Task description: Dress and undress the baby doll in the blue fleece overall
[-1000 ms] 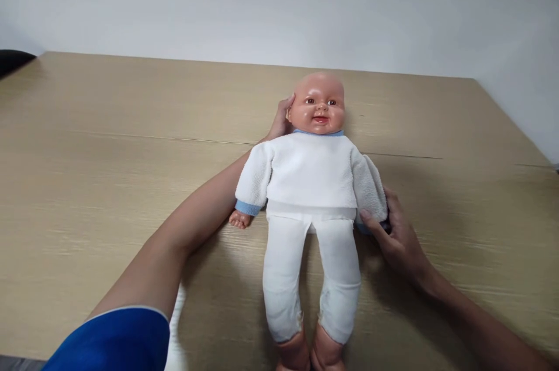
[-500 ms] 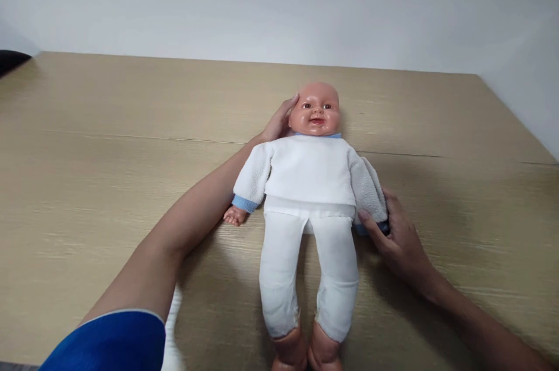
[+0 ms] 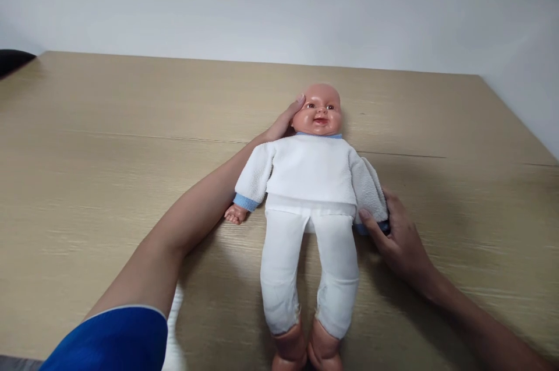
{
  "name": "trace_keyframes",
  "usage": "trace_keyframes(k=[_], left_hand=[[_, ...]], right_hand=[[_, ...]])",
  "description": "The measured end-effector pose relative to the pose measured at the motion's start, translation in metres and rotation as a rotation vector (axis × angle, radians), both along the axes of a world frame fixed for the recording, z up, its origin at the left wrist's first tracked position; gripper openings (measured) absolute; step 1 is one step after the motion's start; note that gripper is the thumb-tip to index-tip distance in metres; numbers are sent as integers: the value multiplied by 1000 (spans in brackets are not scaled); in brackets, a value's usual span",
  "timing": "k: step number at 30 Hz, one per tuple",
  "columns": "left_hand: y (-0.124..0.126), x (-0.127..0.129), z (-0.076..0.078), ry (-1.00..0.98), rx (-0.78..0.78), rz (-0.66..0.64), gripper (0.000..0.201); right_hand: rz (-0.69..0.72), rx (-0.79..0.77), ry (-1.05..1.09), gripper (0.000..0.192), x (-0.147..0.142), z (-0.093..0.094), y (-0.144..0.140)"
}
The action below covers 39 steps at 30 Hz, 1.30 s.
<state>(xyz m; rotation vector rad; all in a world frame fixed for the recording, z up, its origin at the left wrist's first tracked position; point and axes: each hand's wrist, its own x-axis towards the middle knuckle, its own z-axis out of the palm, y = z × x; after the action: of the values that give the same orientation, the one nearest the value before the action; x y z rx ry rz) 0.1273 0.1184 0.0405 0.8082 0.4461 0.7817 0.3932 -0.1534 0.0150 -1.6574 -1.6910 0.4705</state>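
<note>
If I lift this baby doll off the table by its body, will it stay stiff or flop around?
Probably floppy: the doll has limp cloth legs, so they would likely dangle. The glossy hard head, cradled by the left hand, may loll. The right hand pinches one sleeve; the fleece looks unlikely to slip.

Left hand (image 3: 283,122) outstretched, cupped; right hand (image 3: 399,237) fingers (image 3: 371,225) curled.
</note>
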Motion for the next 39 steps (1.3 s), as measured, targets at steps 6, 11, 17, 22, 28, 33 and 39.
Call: trace_keyframes(k=[6, 11, 17, 22, 28, 33, 39], left_hand=[[2, -1, -1, -10, 15, 87, 58], [5, -3, -5, 0, 21, 127, 55], [15, -10, -19, 61, 49, 150, 46], [14, -10, -17, 77, 7, 196, 45], [15, -9, -16, 93, 9, 193, 43], [13, -10, -15, 76, -13, 176, 46], [8, -7, -7, 16, -20, 141, 44]], right_hand=[[-4, 16, -34, 69, 0, 2, 0], [3, 12, -53, 69, 2, 1, -1], [-1, 31, -65, 73, 4, -3, 1], [1, 22, -46, 71, 4, -3, 2], [-1, 14, -40, 70, 2, -1, 3], [-6, 12, -43, 72, 2, -2, 3], [-15, 3, -30, 76, 3, -1, 3]])
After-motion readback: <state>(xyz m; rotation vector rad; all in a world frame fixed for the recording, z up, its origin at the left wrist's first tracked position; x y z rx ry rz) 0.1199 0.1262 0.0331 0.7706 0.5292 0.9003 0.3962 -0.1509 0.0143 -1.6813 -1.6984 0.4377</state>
